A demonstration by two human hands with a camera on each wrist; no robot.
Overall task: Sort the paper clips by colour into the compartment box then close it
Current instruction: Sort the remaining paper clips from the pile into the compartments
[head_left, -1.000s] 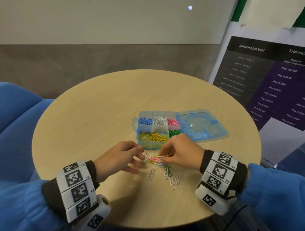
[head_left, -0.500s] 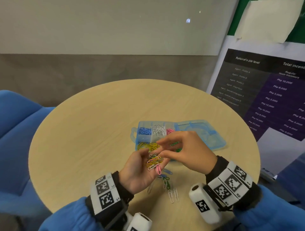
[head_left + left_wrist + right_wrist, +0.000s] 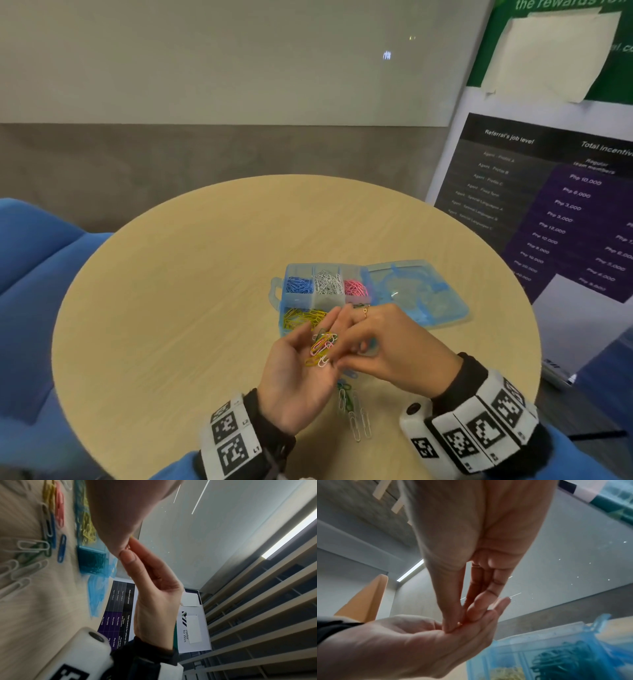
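Yellow, pink and white paper clips sit heaped in the upturned left hand, palm flat, fingers relaxed and spread, raised above the table just in front of the compartment box. The right hand leans in from the side, thumb and fingers pressed down into that palm, pinching at the pile; which clip they have I cannot tell. The risk now: clips hook together, so a pull may drag a wrong colour along, or tip the heap off the palm onto the loose clips below. The box lid lies open flat, well clear
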